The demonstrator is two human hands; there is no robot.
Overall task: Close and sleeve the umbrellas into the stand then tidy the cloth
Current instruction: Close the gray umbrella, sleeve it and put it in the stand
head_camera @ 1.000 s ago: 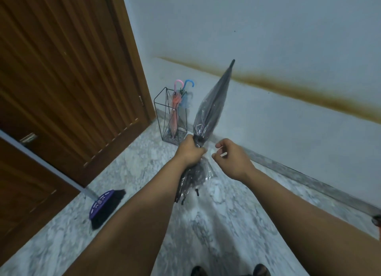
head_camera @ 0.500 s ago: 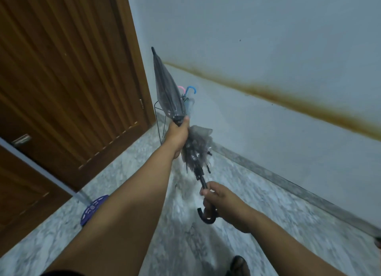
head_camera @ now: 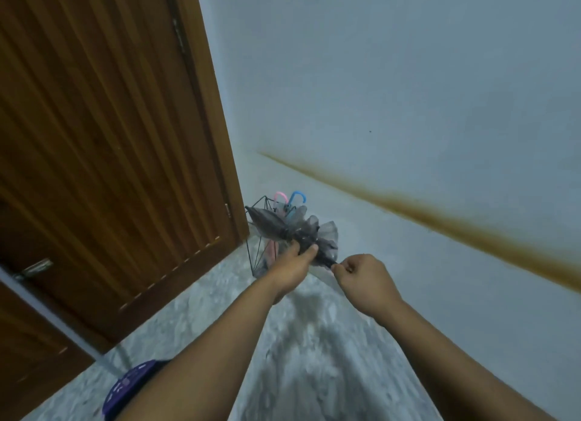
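Observation:
I hold a closed black umbrella (head_camera: pixel 276 227) in a clear plastic sleeve, lying almost level with its tip pointing left over the stand. My left hand (head_camera: pixel 294 265) grips it around the middle, where the sleeve bunches. My right hand (head_camera: pixel 361 276) is closed on the handle end at the right; the handle itself is hidden in the fist. Just behind stands the black wire umbrella stand (head_camera: pixel 256 254), in the corner by the door. In it are a pink-handled umbrella (head_camera: pixel 279 197) and a blue-handled umbrella (head_camera: pixel 297 197), both sleeved. No cloth is in view.
A brown wooden door (head_camera: pixel 103 137) fills the left side. A pale wall with a brown stain band (head_camera: pixel 440 219) runs along the right. A purple broom head (head_camera: pixel 132 386) lies on the marble floor (head_camera: pixel 314 342) at the lower left, partly behind my left forearm.
The umbrella swung down from tip-up to nearly level, with its tip now over the stand. My right hand rose from low near the floor to the handle end. I stand closer to the stand.

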